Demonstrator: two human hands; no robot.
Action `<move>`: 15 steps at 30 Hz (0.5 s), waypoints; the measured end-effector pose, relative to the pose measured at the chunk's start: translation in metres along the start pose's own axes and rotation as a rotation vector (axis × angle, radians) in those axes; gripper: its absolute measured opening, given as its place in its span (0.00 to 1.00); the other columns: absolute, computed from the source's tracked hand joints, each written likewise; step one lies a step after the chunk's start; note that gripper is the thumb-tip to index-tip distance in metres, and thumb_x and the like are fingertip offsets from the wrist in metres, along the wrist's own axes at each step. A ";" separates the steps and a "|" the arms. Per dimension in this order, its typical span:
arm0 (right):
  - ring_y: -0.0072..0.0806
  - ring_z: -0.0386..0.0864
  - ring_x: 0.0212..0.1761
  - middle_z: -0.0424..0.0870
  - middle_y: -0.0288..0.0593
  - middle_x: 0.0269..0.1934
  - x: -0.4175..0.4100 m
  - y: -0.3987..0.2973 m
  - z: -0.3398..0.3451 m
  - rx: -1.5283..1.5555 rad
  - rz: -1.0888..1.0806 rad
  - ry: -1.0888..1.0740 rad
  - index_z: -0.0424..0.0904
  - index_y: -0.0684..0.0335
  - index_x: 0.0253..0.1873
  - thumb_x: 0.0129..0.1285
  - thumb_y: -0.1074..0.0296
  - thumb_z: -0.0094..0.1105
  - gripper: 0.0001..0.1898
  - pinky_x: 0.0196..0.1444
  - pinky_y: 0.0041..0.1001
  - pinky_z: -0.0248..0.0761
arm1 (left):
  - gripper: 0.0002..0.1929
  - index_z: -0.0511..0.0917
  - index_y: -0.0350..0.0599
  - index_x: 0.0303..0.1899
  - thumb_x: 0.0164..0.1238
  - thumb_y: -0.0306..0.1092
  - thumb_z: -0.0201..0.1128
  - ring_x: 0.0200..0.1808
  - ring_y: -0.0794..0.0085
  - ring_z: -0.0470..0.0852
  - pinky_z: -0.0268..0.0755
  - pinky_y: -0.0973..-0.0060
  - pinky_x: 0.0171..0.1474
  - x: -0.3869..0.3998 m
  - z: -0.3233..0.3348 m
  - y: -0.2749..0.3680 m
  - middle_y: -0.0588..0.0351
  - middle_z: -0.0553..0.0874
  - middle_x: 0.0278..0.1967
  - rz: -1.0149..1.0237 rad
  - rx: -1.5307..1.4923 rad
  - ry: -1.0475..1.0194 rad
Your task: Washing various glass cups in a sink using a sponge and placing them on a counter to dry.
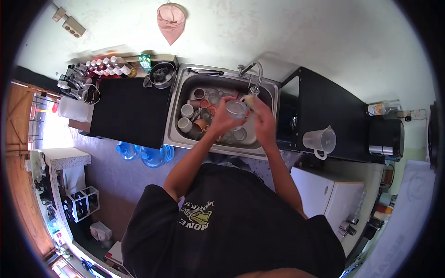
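Observation:
My left hand (223, 120) is wrapped around a clear cup or jar (237, 109), tilted above the sink basin. To its right, my right hand (264, 120) holds a pale yellowish scrubber (249, 100), perhaps a sponge or brush; blur hides its exact kind. Both hands are over a stainless steel sink (217, 148). Below them the basin holds several cups, among them a white mug (187, 111), another white mug (184, 124), an orange cup (200, 125) and a clear glass (240, 134). A metal gooseneck faucet (260, 71) arches over the basin's back right.
On the left, a black countertop (130, 107) carries a pot with a dark scrubber (161, 74) and several bottles (109, 64). A clear measuring jug (320, 139) stands on the right black counter (333, 100). Large blue water bottles (153, 156) rest on the floor.

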State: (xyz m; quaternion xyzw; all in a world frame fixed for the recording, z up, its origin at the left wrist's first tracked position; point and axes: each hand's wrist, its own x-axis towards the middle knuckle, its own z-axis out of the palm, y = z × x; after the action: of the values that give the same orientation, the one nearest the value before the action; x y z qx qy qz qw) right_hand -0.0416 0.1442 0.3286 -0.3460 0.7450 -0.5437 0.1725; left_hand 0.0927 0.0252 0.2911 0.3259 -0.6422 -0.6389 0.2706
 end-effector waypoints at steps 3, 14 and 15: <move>0.47 0.73 0.70 0.79 0.44 0.67 0.011 -0.017 0.012 -0.502 -0.638 -0.352 0.75 0.62 0.69 0.62 0.80 0.51 0.28 0.79 0.44 0.56 | 0.47 0.66 0.37 0.63 0.37 0.33 0.84 0.58 0.61 0.83 0.74 0.67 0.62 0.006 0.001 -0.001 0.43 0.81 0.57 0.162 0.178 -0.036; 0.45 0.73 0.73 0.76 0.53 0.69 0.022 -0.003 -0.006 -0.263 -0.640 -0.622 0.77 0.63 0.67 0.60 0.86 0.48 0.29 0.75 0.35 0.65 | 0.53 0.63 0.45 0.69 0.35 0.34 0.84 0.55 0.52 0.86 0.77 0.62 0.59 0.007 -0.029 -0.013 0.42 0.86 0.53 0.166 0.243 -0.095; 0.46 0.76 0.68 0.77 0.52 0.67 0.031 0.015 -0.013 -0.275 -0.643 -0.647 0.79 0.63 0.65 0.58 0.86 0.49 0.29 0.71 0.36 0.68 | 0.52 0.64 0.43 0.68 0.35 0.34 0.84 0.56 0.54 0.85 0.77 0.63 0.59 0.003 -0.026 -0.005 0.42 0.84 0.55 0.152 0.290 -0.104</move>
State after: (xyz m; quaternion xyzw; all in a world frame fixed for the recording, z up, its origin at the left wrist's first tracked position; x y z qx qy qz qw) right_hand -0.0768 0.1335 0.3226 -0.7302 0.5731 -0.3301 0.1713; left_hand 0.1115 0.0064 0.2866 0.2783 -0.7636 -0.5333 0.2347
